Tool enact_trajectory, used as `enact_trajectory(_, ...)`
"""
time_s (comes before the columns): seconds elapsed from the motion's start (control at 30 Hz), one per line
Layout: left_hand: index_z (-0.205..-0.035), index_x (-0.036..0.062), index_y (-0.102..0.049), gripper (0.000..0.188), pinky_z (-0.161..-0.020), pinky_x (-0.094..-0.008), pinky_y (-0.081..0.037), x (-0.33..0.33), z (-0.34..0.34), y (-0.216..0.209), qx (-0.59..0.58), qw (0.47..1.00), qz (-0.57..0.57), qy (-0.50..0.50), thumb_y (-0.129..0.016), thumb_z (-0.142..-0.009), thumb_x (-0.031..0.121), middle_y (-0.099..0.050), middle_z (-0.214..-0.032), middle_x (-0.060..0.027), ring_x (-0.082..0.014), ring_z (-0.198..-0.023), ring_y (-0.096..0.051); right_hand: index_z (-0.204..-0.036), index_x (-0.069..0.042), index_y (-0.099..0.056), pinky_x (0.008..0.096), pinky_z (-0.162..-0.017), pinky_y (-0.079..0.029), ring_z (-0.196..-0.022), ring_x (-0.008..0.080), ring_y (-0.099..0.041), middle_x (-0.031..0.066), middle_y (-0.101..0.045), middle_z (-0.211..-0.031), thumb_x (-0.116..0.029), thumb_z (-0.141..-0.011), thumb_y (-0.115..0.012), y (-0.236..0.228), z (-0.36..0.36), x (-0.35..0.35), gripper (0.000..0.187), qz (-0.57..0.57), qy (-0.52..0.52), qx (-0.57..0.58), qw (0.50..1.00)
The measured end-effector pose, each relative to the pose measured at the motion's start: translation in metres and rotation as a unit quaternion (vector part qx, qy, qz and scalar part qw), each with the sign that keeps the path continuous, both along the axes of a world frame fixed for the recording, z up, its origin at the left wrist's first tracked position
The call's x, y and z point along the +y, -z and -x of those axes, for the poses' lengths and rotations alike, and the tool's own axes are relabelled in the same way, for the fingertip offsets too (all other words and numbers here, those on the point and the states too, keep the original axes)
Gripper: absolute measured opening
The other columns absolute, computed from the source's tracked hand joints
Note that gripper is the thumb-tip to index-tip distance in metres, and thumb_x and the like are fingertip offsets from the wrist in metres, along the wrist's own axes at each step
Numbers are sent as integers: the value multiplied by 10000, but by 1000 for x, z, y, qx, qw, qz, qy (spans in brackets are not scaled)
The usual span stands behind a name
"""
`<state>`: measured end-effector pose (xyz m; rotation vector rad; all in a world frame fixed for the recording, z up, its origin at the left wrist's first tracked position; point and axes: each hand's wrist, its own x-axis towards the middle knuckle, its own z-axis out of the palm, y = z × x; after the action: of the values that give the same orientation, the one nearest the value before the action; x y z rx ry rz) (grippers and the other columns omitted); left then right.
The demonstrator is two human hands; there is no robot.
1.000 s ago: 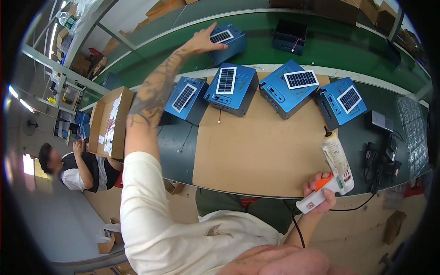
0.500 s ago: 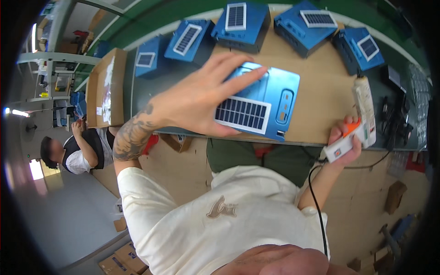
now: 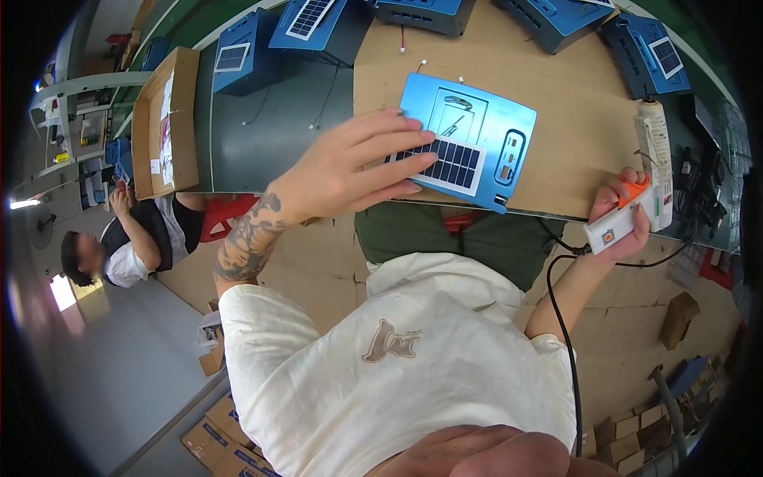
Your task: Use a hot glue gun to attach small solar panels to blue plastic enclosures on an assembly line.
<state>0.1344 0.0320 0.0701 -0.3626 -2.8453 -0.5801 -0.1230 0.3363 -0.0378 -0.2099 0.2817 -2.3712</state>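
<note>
A blue plastic device housing (image 3: 472, 94) lies in front of me on a brown cardboard sheet. It has a port strip along its right side and a recess with thin wires in its upper part. A small white-framed solar panel (image 3: 457, 163) sits on its lower part. My left hand (image 3: 362, 163) reaches over from the left, fingers stretched out and fingertips on the panel's left portion. At the right, my right hand (image 3: 622, 208) is wrapped around the white handle of a corded glue gun (image 3: 656, 171) with an orange trigger; its nozzle points away from me.
Several similar blue housings (image 3: 246, 60) with panels stand along the bench's far side, some with thin connector leads. An open cardboard box (image 3: 171, 127) stands at the left. Black cables (image 3: 691, 187) lie at the right. A seated co-worker (image 3: 147, 230) is at far left.
My left hand has shifted from across the housing's top onto the solar panel, uncovering the wired recess. The view has moved too. My right hand still holds the glue gun.
</note>
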Motion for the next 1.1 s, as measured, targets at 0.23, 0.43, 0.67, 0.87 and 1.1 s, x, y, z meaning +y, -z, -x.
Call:
enact_trajectory(0.23,-1101,-5,-658,391,-920,-426,-542,14,-13,17,85,995,53,-28,-767,-734,78,-644,-1199,-144,-313,-1093,-623,-1235,-7,-387,356,-888,-418,-942,207,-466,147,-415,-1168,-24,-790,-557,-2,-1,-1,477,7,-6,6,1000)
enact_trajectory(0.43,-1026,-32,-669,350,-867,-404,-559,25,-21,43,189,977,39,-87,-755,-689,6,-687,-1083,-158,-307,-1020,-654,-1249,4,-377,349,-893,-411,-942,208,-454,146,-410,-1167,-13,-791,-543,-2,0,-1,487,11,-7,-5,1000)
enact_trajectory(0.67,-1059,-60,-628,348,-820,-387,-527,43,-23,57,264,937,-101,-206,-666,-728,-159,-699,-999,-200,-321,-928,-661,-1248,11,-361,355,-904,-406,-964,218,-449,150,-390,-1177,-5,-790,-531,0,3,1,489,9,-14,6,1000)
enact_trajectory(0.87,-1032,-24,-666,353,-756,-328,-523,47,-12,66,306,889,-209,-270,-708,-705,-150,-718,-936,-144,-280,-839,-677,-1244,20,-377,373,-907,-416,-976,238,-470,165,-401,-1194,-42,-793,-546,2,4,1,486,-10,-6,32,999)
enact_trajectory(1.1,-954,-41,-679,299,-779,-343,-551,40,-9,61,307,905,-176,-234,-678,-685,-172,-711,-963,-166,-311,-874,-685,-1175,5,-482,515,-856,-464,-1098,389,-556,262,-564,-1228,-224,-796,-581,-25,-13,-1,454,-162,-27,161,973)
